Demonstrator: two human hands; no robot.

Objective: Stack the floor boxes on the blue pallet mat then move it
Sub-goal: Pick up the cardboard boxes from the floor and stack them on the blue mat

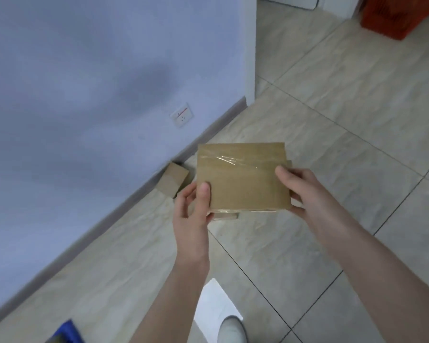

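Only a sliver of the blue pallet mat (67, 332) shows at the floor's (332, 120) near-left corner; a small box (175, 179) lies by the wall (84, 70). Your left hand (191, 206) and right hand (305, 191) have their fingers grasping the taped box (243, 177) by its sides, off the floor. Looks mid-carry: next, swing left and lower it onto the mat.

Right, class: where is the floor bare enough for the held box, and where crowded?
Bare tiles run from the held box to the orange crate. Also bare: floor between skirting and blue mat. Crowded: by the wall, a small box near the left hand.
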